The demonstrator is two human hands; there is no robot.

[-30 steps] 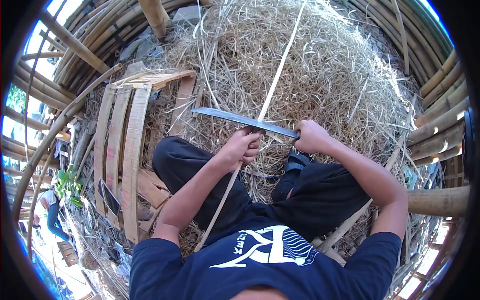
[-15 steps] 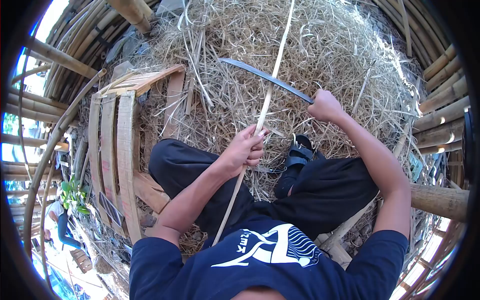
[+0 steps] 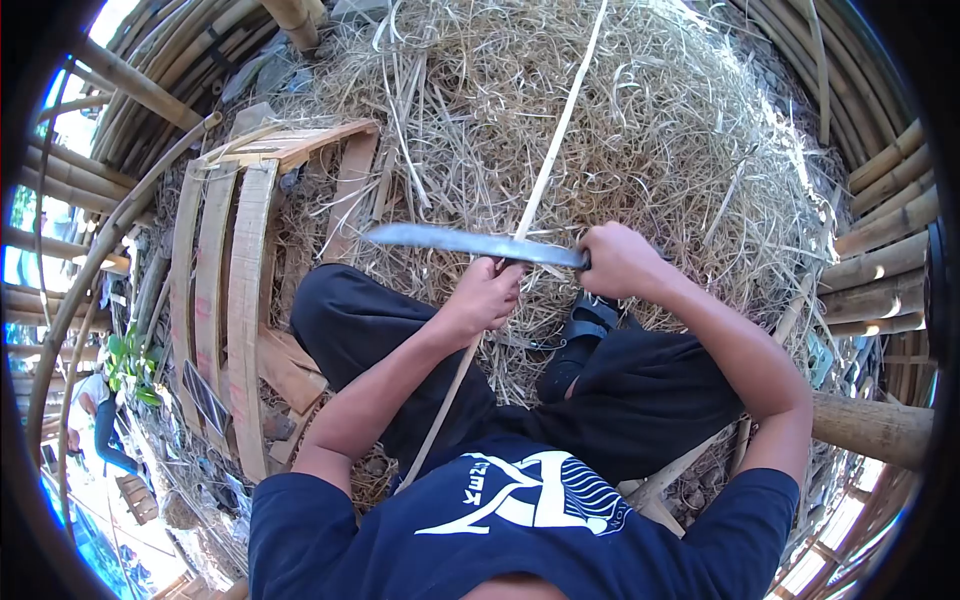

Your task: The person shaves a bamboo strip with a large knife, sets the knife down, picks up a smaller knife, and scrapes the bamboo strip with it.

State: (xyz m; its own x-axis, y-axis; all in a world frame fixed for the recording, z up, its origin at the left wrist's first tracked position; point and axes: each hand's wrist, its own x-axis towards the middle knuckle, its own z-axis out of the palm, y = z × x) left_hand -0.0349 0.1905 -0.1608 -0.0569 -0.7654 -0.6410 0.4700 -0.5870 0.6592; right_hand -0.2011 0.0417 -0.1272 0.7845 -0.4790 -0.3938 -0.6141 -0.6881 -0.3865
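Observation:
My left hand (image 3: 485, 298) is closed round a long, pale bamboo strip (image 3: 560, 135). The strip slants from beside my torso, past my left hand and out over the shavings to the top edge of the view. In my right hand (image 3: 620, 262) is the handle of a machete (image 3: 450, 240), mostly hidden by my fingers. Its long grey blade points left and lies across the strip, just beyond my left hand. The blade is slightly smeared by motion.
A heap of curly shavings (image 3: 680, 130) covers the ground ahead. A slatted wooden crate (image 3: 250, 320) stands at my left. Bamboo poles line both sides, and a thick bamboo pole (image 3: 870, 430) is at my right. Another person (image 3: 105, 420) sits at the far left.
The machete has come along the strip toward my body, from well beyond my left hand to close by it. My right hand has moved nearer too; my left hand still grips the strip.

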